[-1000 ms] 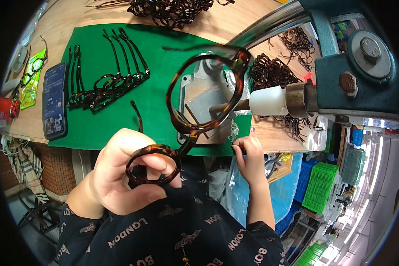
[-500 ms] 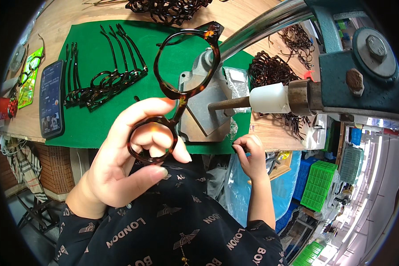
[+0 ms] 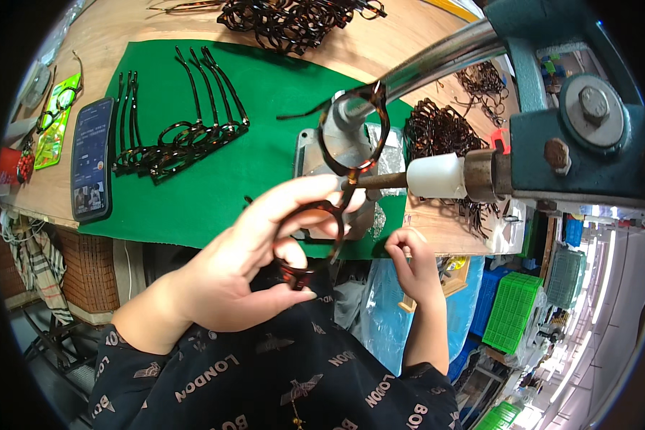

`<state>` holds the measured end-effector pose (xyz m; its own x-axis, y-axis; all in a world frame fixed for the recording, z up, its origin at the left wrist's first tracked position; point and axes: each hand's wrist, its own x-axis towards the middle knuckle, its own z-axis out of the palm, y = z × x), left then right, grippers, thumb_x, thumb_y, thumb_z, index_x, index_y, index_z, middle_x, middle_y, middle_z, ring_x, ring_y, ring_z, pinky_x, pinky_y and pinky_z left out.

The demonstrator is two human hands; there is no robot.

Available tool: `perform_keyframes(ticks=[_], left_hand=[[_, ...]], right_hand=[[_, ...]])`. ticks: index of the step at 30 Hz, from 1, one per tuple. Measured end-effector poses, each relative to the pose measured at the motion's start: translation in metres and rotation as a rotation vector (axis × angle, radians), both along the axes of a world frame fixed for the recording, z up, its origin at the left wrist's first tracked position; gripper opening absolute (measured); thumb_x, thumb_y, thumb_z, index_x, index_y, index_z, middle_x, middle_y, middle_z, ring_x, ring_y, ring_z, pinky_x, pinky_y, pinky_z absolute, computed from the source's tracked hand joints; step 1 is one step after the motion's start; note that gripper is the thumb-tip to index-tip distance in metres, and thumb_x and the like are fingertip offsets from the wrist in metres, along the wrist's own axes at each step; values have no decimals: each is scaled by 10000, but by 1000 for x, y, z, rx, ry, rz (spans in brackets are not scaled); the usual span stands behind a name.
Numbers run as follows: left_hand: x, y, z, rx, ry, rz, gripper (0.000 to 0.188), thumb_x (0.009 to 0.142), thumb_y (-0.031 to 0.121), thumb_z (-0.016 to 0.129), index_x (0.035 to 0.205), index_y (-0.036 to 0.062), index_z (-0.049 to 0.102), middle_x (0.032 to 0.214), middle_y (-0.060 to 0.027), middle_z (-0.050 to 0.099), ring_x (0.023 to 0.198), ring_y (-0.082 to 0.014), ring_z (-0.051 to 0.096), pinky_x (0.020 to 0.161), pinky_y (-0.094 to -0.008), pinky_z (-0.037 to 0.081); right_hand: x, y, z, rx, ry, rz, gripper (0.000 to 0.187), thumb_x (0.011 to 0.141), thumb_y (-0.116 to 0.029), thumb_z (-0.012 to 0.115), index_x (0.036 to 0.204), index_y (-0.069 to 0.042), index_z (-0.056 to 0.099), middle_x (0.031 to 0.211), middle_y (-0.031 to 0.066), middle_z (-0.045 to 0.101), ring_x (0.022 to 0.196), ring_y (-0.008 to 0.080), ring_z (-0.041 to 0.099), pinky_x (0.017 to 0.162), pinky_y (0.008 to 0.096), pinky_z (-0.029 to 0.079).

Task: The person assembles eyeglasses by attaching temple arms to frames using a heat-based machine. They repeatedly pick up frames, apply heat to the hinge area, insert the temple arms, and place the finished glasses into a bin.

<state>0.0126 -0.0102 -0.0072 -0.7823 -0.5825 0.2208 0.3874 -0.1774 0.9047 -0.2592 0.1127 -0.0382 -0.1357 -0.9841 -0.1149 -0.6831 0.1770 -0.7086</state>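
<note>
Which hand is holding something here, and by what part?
The left hand holds a tortoiseshell glasses frame by its lower lens rim, fingers pinched around it. The right hand rests at the bench edge; no held object shows.

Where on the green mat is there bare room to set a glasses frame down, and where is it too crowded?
The green mat is bare between the row of finished frames and the metal fixture, and along its near edge right of the phone. It is crowded at the far edge by the heap of frames and to the right by another pile.
</note>
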Motion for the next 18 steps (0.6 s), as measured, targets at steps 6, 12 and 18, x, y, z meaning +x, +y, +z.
perform_keyframes(ticks=[6,12,18], left_hand=[[-21,2,-8,52,48,-64,780,719,-146,563,1382,48,202,1400,-162,298,1285,-243,346,744,-238,508],[-20,2,-10,-74,18,2,754,746,-123,573,1384,36,202,1380,-170,302,1263,-238,356,774,-245,520],[-16,3,-2,-160,-55,67,727,748,-102,578,1376,23,233,1368,-174,317,1236,-238,397,771,-247,526]], right_hand=[[66,-18,36,-272,-871,47,54,822,11,556,810,-19,512,840,106,570,814,192,552,746,292,442],[89,-40,43,-469,-463,219,70,817,-41,619,829,-27,551,834,98,590,783,238,574,705,327,458],[92,-44,49,-504,-275,249,100,783,-36,647,837,-26,563,811,88,586,747,260,577,684,346,465]])
